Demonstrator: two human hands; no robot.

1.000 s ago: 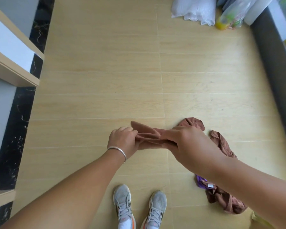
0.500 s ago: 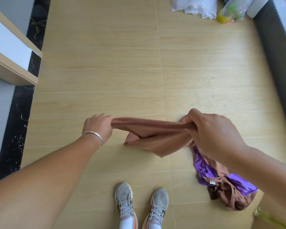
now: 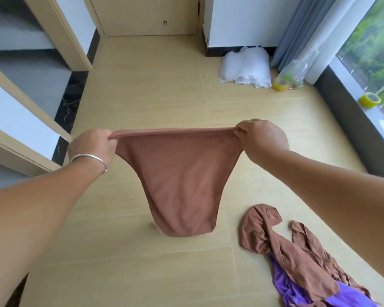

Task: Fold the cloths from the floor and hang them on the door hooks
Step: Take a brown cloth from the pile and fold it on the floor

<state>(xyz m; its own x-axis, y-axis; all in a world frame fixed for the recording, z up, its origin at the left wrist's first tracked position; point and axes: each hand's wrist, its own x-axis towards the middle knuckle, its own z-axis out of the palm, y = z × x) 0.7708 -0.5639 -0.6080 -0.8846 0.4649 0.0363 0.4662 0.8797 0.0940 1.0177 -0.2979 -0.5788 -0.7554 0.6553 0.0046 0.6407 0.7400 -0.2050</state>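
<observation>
A brown cloth (image 3: pixel 177 178) hangs stretched flat in the air over the wooden floor. My left hand (image 3: pixel 91 145) pinches its top left corner and my right hand (image 3: pixel 262 138) pinches its top right corner, so the upper hem is taut between them. A silver bangle sits on my left wrist. On the floor at the lower right lies a crumpled brown cloth (image 3: pixel 275 240) over a purple cloth (image 3: pixel 297 291). A closed beige door (image 3: pixel 146 16) stands at the far end; no hooks show on the part in view.
A white plastic bag (image 3: pixel 246 67) and a clear bag (image 3: pixel 290 74) lie by the grey curtain (image 3: pixel 302 29) at the back right. A yellow tape roll (image 3: pixel 369 99) sits on the window sill. Door frames (image 3: pixel 60 34) and dark skirting line the left side.
My hands have spread apart and risen, opening the bunched brown cloth into a flat hanging sheet. My head has tilted up, bringing the door and the window into view.
</observation>
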